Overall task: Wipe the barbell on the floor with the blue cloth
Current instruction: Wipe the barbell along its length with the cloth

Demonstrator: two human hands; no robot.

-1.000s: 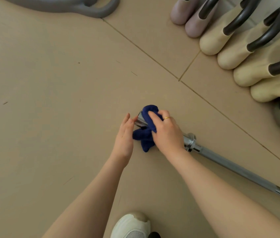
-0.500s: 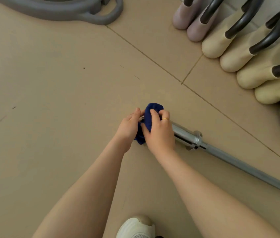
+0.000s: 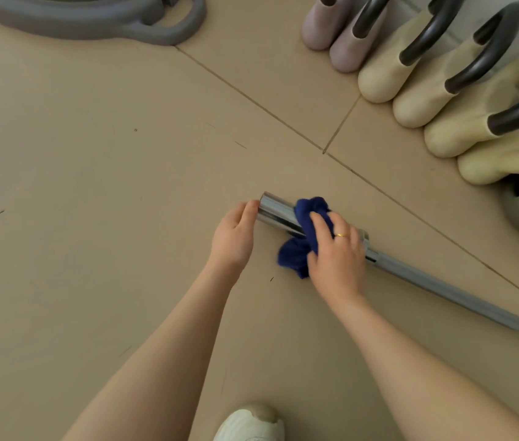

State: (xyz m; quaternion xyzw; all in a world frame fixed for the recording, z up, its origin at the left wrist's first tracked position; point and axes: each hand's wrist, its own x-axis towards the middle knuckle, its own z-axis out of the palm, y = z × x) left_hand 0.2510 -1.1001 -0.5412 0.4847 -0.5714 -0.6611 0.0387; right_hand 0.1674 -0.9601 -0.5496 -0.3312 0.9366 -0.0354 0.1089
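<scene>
The barbell (image 3: pixel 417 281) lies on the tan floor (image 3: pixel 92 218), running from its chrome sleeve end near the middle of the view out toward 4 o'clock, where it leaves the picture. The right hand (image 3: pixel 336 253) presses the blue cloth (image 3: pixel 304 232) onto the sleeve, fingers curled over the bunched fabric and gripping it; a ring (image 3: pixel 340 235) shows on one finger, and part of the cloth hangs down onto the floor on the near side of the bar. The left hand (image 3: pixel 234 237) sits at 9 o'clock of the cloth, fingers nearly straight and close together, their tips touching the open end of the sleeve without wrapping round it. At 2 o'clock a row of cream and pale pink kettlebells (image 3: pixel 417 90) with dark handles stands along the floor seam. A grey plastic ring-shaped object (image 3: pixel 99 20) lies at 11 o'clock. The toe of a white shoe (image 3: pixel 248 424) shows at 6 o'clock.
</scene>
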